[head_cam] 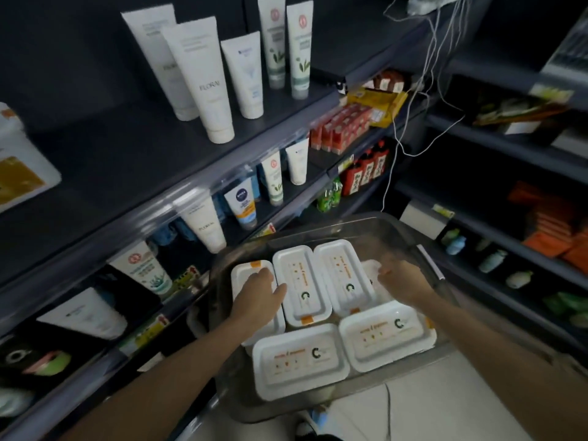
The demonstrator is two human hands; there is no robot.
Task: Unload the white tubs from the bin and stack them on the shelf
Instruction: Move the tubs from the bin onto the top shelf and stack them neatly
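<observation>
Nearest the camera, two bare forearms reach in from 6 o'clock toward a clear, rounded plastic bin (423, 237) that holds six white rectangular lidded tubs with orange tabs and printed labels. At the near side of the bin two tubs lie crosswise, one at 7 o'clock (299, 361) and one at 5 o'clock (385, 335), edges close together. Beyond them two tubs lie lengthwise side by side in the middle, the left one (302, 288) and the right one (342, 275) touching along their long edges. The left hand (259, 297) rests on top of a fifth tub (245, 272) at the bin's 9 o'clock wall, its fingers (265, 275) curled down together over the lid and the thumb against the edge of the neighbouring middle tub; whether it grips the tub I cannot tell. The right hand (402, 281) lies at 3 o'clock over a sixth, mostly hidden tub (370, 268), its fingers (386, 268) bent and slightly apart, touching the lid, not clearly clamped on it. Farther, from 9 to 12 o'clock, dark grey shelves (127, 167) carry upright white cosmetic tubes (203, 81). At 1 o'clock stand red cartons (340, 125), with thin white cables (397, 132) hanging beside them.
</observation>
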